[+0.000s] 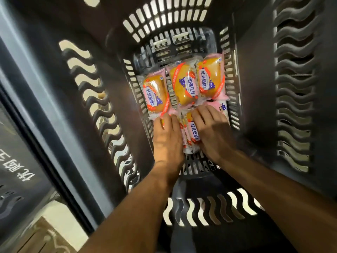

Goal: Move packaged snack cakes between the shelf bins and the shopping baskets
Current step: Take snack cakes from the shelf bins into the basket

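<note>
In the head view, both hands are reaching down into a deep dark shopping basket (116, 99) with slotted walls. Three packaged snack cakes are lying side by side across the basket floor: the left cake (157, 94), the middle cake (184, 84) and the right cake (210, 77), each in a clear and pink wrapper with a blue-lettered label. Nearer the person, another cake (193, 133) is lying between the two hands, and a further pack (223, 107) is peeking out beyond the right fingers. The left hand (167, 137) is lying palm down with fingers curling over a wrapper edge; whether it is grasping that pack cannot be told. The right hand (212, 130) is resting flat, fingers spread and released, pressing on the packs beneath.
</note>
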